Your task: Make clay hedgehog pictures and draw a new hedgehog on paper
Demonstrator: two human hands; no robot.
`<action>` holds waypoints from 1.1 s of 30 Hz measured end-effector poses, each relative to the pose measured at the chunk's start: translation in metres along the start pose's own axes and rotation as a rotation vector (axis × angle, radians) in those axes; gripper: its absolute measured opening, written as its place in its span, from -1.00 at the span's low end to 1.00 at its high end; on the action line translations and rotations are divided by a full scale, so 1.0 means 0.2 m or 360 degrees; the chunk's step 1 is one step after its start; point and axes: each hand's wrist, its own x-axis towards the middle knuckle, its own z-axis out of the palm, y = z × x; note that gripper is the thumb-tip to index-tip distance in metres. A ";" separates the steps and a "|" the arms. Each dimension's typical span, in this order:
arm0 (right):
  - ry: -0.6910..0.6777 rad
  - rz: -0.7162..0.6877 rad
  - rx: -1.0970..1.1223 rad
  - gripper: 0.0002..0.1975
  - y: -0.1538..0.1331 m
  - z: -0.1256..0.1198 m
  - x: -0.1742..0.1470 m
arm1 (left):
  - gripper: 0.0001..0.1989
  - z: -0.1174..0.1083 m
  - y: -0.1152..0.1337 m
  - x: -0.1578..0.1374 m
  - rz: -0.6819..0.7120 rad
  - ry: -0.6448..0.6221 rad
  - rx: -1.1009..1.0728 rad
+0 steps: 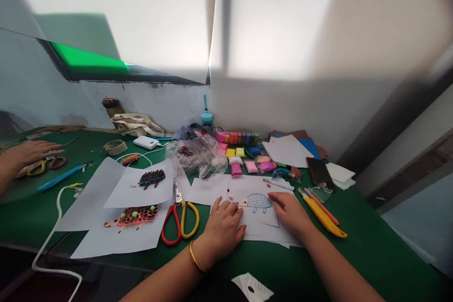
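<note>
A sheet of white paper (260, 221) lies before me with a hedgehog drawing (259, 201) in blue lines; its snout is filled in a peach colour. My left hand (225, 227), with a gold bangle (193, 255) at the wrist, rests palm down on the sheet, fingers apart, tips at the snout. On the other side, my right hand (289, 211) lies on the paper with its fingertips by the hedgehog's back. I see nothing held in either hand. Tiny clay bits (231, 197) sit above the snout.
Red-and-yellow scissors (180, 219) and finished hedgehog pictures (152, 178) lie left. Behind are clay packets (236, 168) and a plastic bag (198, 155). A yellow cutter (323, 217) and dark phone-like object (320, 173) are right. Another person's hand (30, 153) is far left.
</note>
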 end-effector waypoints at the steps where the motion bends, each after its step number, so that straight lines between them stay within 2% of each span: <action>1: -0.0005 0.0000 -0.0003 -0.60 0.00 0.00 0.00 | -0.70 0.00 0.00 0.00 -0.0005 -0.0007 -0.0005; 4: -0.0014 0.0003 -0.0007 -0.60 -0.01 0.00 0.00 | -0.79 -0.01 0.00 0.00 0.0003 -0.0022 -0.0010; 9: 0.0001 0.0005 0.0005 -0.60 0.00 0.00 0.00 | -0.71 -0.02 0.00 0.00 -0.0017 -0.0024 -0.0016; 14: 0.0010 -0.0010 0.0018 -0.60 0.00 0.00 0.00 | -0.79 -0.02 0.00 -0.01 -0.0015 -0.0033 -0.0021; 19: -0.0004 -0.0014 -0.0001 -0.59 0.00 0.00 0.00 | -0.65 -0.02 0.00 -0.01 -0.0045 -0.0044 -0.0042; 22: -0.0007 -0.0009 0.0019 -0.60 -0.01 -0.01 -0.01 | -0.67 -0.02 0.00 -0.01 -0.0049 -0.0040 -0.0063; 27: -0.0005 0.0000 0.0028 -0.60 -0.01 -0.01 -0.01 | -0.79 -0.03 0.00 -0.01 -0.0058 0.0033 -0.0121; 33: 0.0001 0.0005 0.0008 -0.60 -0.02 -0.02 -0.01 | -0.77 -0.03 -0.02 0.00 -0.0202 0.0172 -0.0172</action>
